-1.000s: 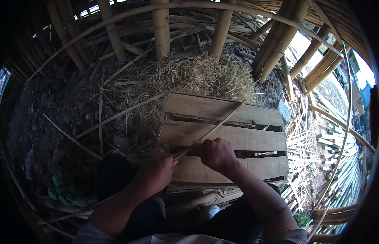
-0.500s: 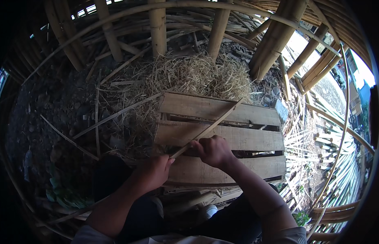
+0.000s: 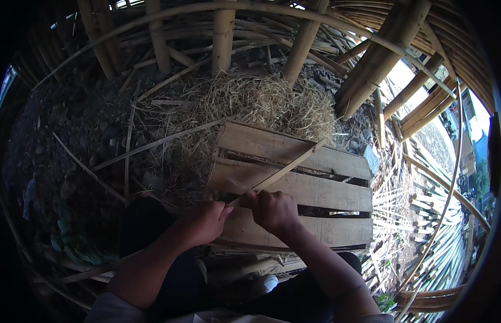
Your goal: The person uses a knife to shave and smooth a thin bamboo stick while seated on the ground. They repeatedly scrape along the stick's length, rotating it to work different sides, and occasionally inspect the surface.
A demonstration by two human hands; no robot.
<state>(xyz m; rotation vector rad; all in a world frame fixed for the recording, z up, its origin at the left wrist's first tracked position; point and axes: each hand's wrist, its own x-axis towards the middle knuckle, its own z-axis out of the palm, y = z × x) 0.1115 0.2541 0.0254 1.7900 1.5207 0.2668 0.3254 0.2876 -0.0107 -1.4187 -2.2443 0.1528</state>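
Note:
A pale, narrow bamboo strip (image 3: 292, 164) slants up to the right across a slatted wooden crate (image 3: 336, 194). My left hand (image 3: 205, 222) is closed around its lower part, thumb on top. Close beside it, my right hand (image 3: 276, 213) is a fist, its thumb side against the strip. Whether a tool is also inside that fist is hidden. A faint, blurred thin sliver (image 3: 237, 184) shows just above my hands, too smeared to name.
Dry straw-like shavings (image 3: 272, 107) are heaped behind the crate. Loose strips (image 3: 159, 144) lie on the dark ground at left. Thick bamboo posts (image 3: 223, 43) stand beyond. Many cut bamboo poles (image 3: 447, 231) lie at right, with a bent pole (image 3: 449, 194) across them.
Both hands remain on the strip, and its far end now sits slightly lower. The blurred sliver has appeared above my hands. The whole view has shifted a little.

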